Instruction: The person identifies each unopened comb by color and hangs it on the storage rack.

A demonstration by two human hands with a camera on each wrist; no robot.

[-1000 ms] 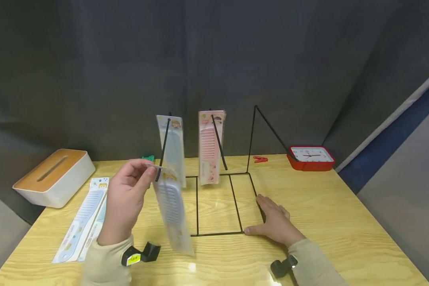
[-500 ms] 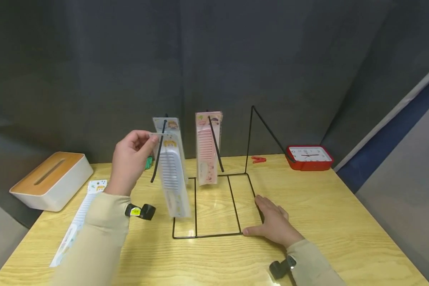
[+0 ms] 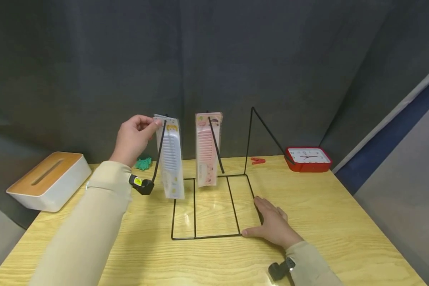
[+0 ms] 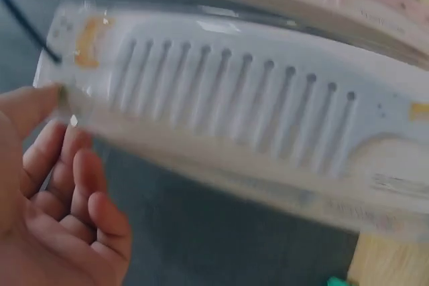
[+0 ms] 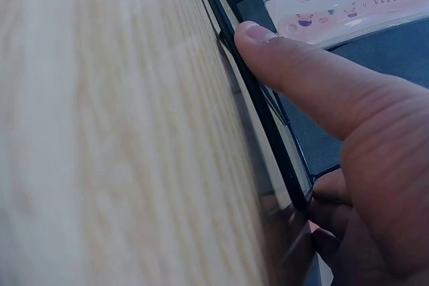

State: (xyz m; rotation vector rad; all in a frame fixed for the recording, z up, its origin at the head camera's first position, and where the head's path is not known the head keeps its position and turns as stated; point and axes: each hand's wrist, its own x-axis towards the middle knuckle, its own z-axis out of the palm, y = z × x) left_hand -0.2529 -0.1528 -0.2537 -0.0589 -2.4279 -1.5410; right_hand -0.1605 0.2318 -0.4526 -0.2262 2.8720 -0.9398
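My left hand (image 3: 134, 135) pinches the top left edge of a packaged pale blue comb (image 3: 170, 159) between thumb and fingers. That comb hangs on the left prong (image 3: 159, 151) of a black wire display rack (image 3: 194, 210), in front of another blue pack that it mostly covers. In the left wrist view, the prong tip meets the card near the thumb. Packaged pink combs (image 3: 204, 159) hang from the middle prong. At the rack's front right corner my right hand (image 3: 273, 220) holds the base, thumb on the front bar and fingers along the side bar.
A white tissue box (image 3: 66, 178) with a wooden lid stands at the left. Green twine (image 3: 143, 163) lies behind the left wrist. A red clothes peg (image 3: 257, 161) and a red clock (image 3: 308, 159) are at the back right, the clock beneath the rack's right prong.
My left hand has lifted the blue comb and moved it back along the left prong, against the pack hanging there. My right hand keeps its place on the rack.
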